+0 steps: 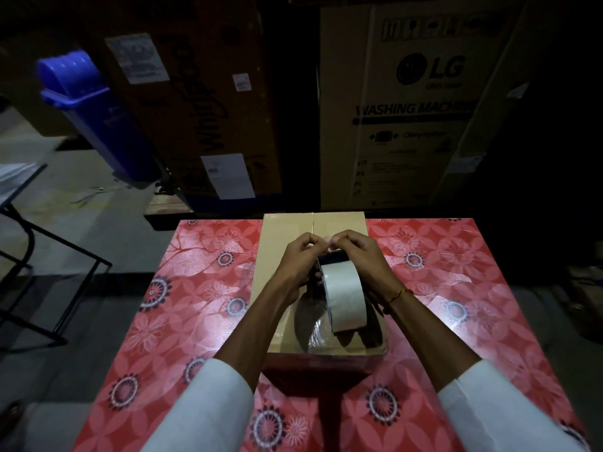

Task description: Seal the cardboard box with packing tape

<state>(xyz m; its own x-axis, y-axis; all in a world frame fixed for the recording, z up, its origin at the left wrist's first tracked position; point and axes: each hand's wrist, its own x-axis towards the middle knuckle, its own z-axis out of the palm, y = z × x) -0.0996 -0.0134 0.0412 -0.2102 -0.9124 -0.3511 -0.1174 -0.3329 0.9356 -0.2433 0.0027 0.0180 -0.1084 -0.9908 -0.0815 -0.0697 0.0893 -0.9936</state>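
Observation:
A brown cardboard box (284,236) lies on a red floral table (202,288), its top flaps closed with a seam running away from me. Above the box I hold a wide roll of pale packing tape (344,296) upright. My left hand (298,261) grips the roll's left side, its fingertips pinched near the top. My right hand (357,256) curls over the roll from the right, thumb and finger pinched at the tape's edge. The fingertips of both hands meet above the roll. Clear tape glints on the box's near end.
Large appliance cartons (411,106) stand right behind the table. A blue lidded bin (88,106) leans at the back left. A black metal frame (39,256) stands on the floor to the left. The surroundings are dark.

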